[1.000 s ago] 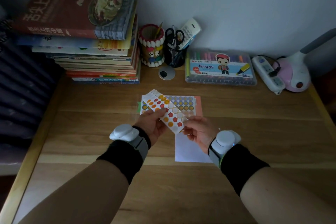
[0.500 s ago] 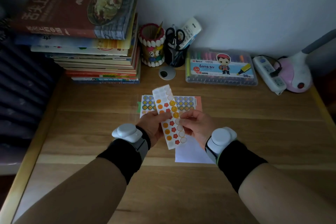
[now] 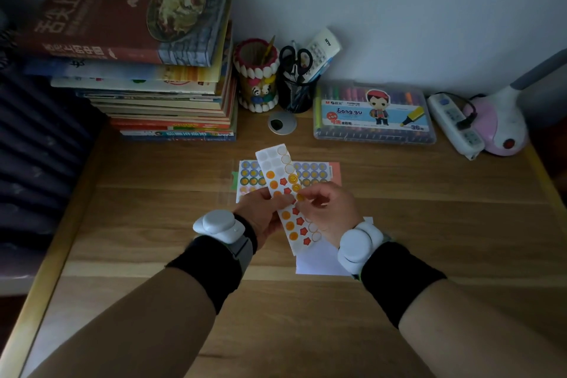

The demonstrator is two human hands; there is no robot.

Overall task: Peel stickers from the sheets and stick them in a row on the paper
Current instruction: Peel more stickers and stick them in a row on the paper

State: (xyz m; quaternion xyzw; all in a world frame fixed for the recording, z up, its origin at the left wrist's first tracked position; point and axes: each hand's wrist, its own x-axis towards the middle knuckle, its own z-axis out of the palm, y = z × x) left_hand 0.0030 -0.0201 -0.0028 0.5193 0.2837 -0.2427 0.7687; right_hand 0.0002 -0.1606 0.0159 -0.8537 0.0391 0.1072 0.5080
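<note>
A narrow sticker sheet (image 3: 277, 169) with orange rounds and red stars is held upright above the desk. My left hand (image 3: 260, 215) grips its left edge near the middle. My right hand (image 3: 328, 209) pinches at a yellow round sticker on the sheet's right column. Several spots near the sheet's top are bare. A second sticker sheet (image 3: 313, 173) with blue-and-yellow rounds lies flat behind. The white paper (image 3: 319, 261) lies under my right wrist, mostly hidden.
A tall stack of books (image 3: 147, 70) stands at the back left. Two pen holders (image 3: 257, 77), a marker box (image 3: 374, 113), a power strip (image 3: 454, 126) and a pink lamp base (image 3: 497, 126) line the back edge of the wooden desk (image 3: 153, 224).
The sticker sheet has turned from slanted to nearly upright. My right hand has moved up from the sheet's lower corner to its right column and now pinches a sticker there.
</note>
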